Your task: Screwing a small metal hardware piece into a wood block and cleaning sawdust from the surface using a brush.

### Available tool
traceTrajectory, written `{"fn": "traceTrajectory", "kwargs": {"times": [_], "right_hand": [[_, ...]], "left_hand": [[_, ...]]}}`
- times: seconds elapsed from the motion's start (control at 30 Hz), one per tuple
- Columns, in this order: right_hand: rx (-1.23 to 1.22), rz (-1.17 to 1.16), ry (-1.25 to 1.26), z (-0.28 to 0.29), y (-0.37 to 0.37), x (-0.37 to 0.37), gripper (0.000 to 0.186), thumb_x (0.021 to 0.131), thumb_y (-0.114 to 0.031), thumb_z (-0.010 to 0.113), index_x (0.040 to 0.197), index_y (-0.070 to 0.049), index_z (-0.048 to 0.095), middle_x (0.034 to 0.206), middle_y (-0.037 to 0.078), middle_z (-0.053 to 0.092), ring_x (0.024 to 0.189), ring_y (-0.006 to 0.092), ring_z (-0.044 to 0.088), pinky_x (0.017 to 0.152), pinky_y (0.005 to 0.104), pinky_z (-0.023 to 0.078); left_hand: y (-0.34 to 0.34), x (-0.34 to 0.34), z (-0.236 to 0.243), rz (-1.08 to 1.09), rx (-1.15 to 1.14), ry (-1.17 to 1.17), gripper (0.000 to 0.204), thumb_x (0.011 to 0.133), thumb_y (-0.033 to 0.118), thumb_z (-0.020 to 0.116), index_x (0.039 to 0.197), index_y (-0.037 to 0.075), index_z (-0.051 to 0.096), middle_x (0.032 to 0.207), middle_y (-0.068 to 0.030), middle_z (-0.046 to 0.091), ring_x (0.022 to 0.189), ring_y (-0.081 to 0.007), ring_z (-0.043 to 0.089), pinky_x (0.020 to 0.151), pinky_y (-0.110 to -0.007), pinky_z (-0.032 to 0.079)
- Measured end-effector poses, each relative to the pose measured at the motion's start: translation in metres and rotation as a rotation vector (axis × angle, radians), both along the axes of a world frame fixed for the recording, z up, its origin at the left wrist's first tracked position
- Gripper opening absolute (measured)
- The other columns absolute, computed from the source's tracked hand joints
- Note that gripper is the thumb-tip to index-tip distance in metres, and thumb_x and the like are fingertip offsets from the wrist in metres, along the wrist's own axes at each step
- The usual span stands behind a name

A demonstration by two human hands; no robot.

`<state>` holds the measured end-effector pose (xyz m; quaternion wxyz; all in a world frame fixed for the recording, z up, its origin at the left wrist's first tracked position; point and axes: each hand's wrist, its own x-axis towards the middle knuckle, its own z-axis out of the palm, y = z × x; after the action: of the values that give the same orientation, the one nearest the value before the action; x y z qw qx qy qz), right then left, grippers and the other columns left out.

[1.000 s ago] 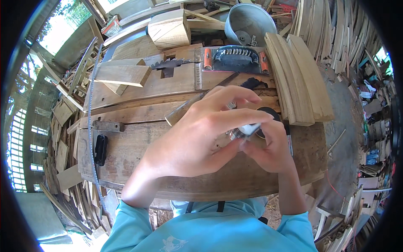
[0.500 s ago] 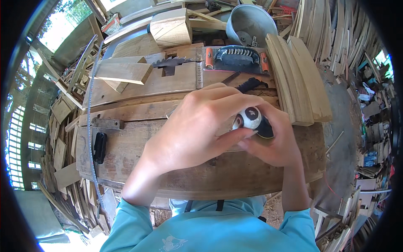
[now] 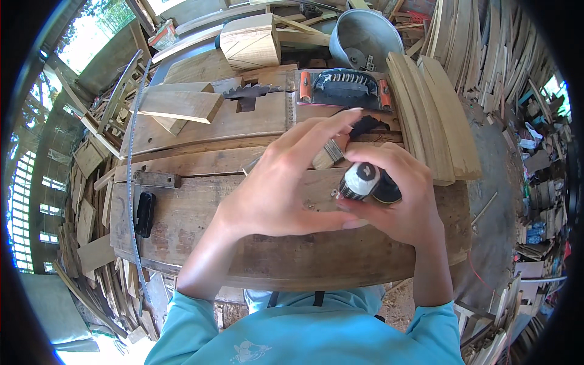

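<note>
My right hand (image 3: 398, 201) holds a small white cylinder with dark markings (image 3: 359, 182) between thumb and fingers. My left hand (image 3: 286, 182) is open just left of it, thumb and fingers apart, holding nothing. A dark round item (image 3: 386, 191) shows behind my right hand; I cannot make it out. Behind my hands on the wooden workbench (image 3: 304, 261) lie a small wood-and-metal item (image 3: 328, 155), partly hidden, and a black item (image 3: 371, 126).
An orange-ended black-handled tool (image 3: 344, 91), wood boards (image 3: 182, 103), stacked planks (image 3: 450, 121) and a metal bucket (image 3: 365, 36) occupy the bench. A black narrow object (image 3: 145, 214), a metal bar (image 3: 158, 179) and a long ruler (image 3: 131, 182) lie left. Scrap wood (image 3: 91, 243) surrounds it.
My left fingers have come off the small cylinder and opened, lifting up and away. My right hand still holds it and has moved slightly rightward, uncovering the wood-and-metal item.
</note>
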<state>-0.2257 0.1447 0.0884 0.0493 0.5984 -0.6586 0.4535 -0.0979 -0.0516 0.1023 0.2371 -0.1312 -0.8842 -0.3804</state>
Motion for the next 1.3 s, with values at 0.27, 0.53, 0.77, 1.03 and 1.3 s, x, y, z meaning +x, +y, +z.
{"fn": "traceTrajectory", "kwargs": {"times": [0.27,0.53,0.77,1.03,1.3], "right_hand": [[0.225,-0.220,0.364,0.023,-0.001,0.004,0.054,0.074,-0.037,0.091,0.113,-0.007,0.068,0.077,0.006,0.062,0.072,0.0248,0.065,0.064,0.0397,0.052],[0.492,0.105,0.302,0.066,0.005,-0.002,0.053,0.084,-0.016,0.076,0.132,0.003,0.064,0.125,0.025,0.069,0.111,0.0399,0.072,0.095,0.0409,0.057],[0.604,0.206,0.366,0.080,0.004,0.002,0.046,0.073,-0.007,0.088,0.115,-0.001,0.071,0.101,0.018,0.075,0.086,0.0321,0.075,0.073,0.0370,0.057],[1.088,-0.214,0.720,0.104,-0.016,0.030,0.037,0.087,-0.035,0.083,0.100,-0.001,0.071,0.076,0.010,0.067,0.072,0.0285,0.066,0.070,0.0387,0.049],[0.592,0.139,0.311,0.073,-0.022,0.017,0.038,0.084,-0.023,0.087,0.106,0.000,0.065,0.110,0.021,0.066,0.089,0.0311,0.070,0.073,0.0420,0.054]], "left_hand": [[-0.020,0.023,-0.045,0.080,-0.100,-0.240,0.118,0.067,0.039,0.098,0.163,0.006,0.039,0.144,-0.0186,0.059,0.137,-0.0403,0.054,0.119,-0.051,0.038],[-0.025,0.034,-0.071,0.105,-0.174,-0.240,0.119,0.064,0.044,0.097,0.163,0.008,0.041,0.142,-0.0167,0.059,0.134,-0.0400,0.053,0.119,-0.053,0.036],[-0.019,0.039,-0.101,0.220,-0.271,-0.198,0.105,0.064,0.037,0.096,0.155,0.011,0.050,0.139,-0.0133,0.058,0.135,-0.0363,0.051,0.118,-0.051,0.036],[-0.014,0.038,-0.103,0.239,-0.270,-0.200,0.099,0.065,0.036,0.096,0.151,0.012,0.053,0.138,-0.0120,0.058,0.136,-0.0346,0.050,0.118,-0.050,0.036],[-0.010,0.042,-0.108,0.281,-0.328,-0.217,0.098,0.066,0.039,0.097,0.149,0.011,0.054,0.133,-0.0126,0.057,0.132,-0.0330,0.051,0.116,-0.049,0.036]]}}
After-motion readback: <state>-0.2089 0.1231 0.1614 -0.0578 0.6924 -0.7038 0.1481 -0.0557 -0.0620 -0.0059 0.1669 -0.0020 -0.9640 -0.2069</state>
